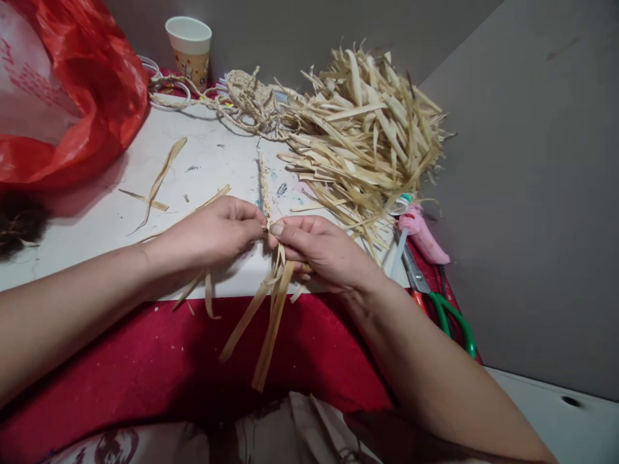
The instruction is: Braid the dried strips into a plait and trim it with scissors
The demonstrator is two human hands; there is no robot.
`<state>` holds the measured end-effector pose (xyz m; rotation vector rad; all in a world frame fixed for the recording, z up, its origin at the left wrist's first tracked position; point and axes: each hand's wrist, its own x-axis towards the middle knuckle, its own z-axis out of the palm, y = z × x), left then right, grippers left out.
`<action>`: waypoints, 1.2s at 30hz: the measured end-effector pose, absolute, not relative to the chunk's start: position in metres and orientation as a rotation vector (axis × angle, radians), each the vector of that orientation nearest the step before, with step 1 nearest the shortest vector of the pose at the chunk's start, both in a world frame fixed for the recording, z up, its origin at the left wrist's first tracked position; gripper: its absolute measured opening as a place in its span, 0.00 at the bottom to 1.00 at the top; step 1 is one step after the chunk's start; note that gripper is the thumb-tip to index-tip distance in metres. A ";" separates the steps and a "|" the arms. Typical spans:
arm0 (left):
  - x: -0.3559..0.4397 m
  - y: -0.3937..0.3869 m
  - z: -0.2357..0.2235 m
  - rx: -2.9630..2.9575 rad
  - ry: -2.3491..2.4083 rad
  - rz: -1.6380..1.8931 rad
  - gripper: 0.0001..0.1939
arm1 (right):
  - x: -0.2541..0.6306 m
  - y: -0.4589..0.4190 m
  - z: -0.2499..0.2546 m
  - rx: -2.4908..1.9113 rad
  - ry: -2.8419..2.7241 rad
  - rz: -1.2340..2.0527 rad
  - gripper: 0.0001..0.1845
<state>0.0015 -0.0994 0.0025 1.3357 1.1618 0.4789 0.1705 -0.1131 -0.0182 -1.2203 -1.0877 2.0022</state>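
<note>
A narrow braid of dry straw-coloured strips (264,187) runs away from me over the white board. At its near end my left hand (232,225) is closed, thumb and forefinger pinching the strips. My right hand (314,248) meets it there, also pinching the braid's end, thumb on top. Loose flat strips (271,322) hang from under the right fingers over the board's front edge. Which strip lies in which fingertips is partly hidden. A few more strips (207,293) stick out below the left wrist.
A large heap of dry strips (372,122) fills the back right, beside a coil of braided cord (249,96). A paper cup (189,51) stands behind. Green-handled scissors (449,316) and a pink glue gun (423,235) lie at right, a red plastic bag (116,96) at left.
</note>
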 end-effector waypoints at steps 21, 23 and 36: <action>0.001 -0.089 -0.008 1.029 1.047 0.340 0.10 | 0.172 -0.114 -0.020 -1.454 -2.162 0.873 0.13; 0.000 -0.089 -0.008 0.998 1.024 0.332 0.10 | 0.172 -0.114 -0.020 -1.463 -2.195 0.826 0.13; 0.002 -0.091 -0.009 1.044 1.078 0.348 0.10 | 0.172 -0.118 -0.019 -1.524 -2.300 0.755 0.13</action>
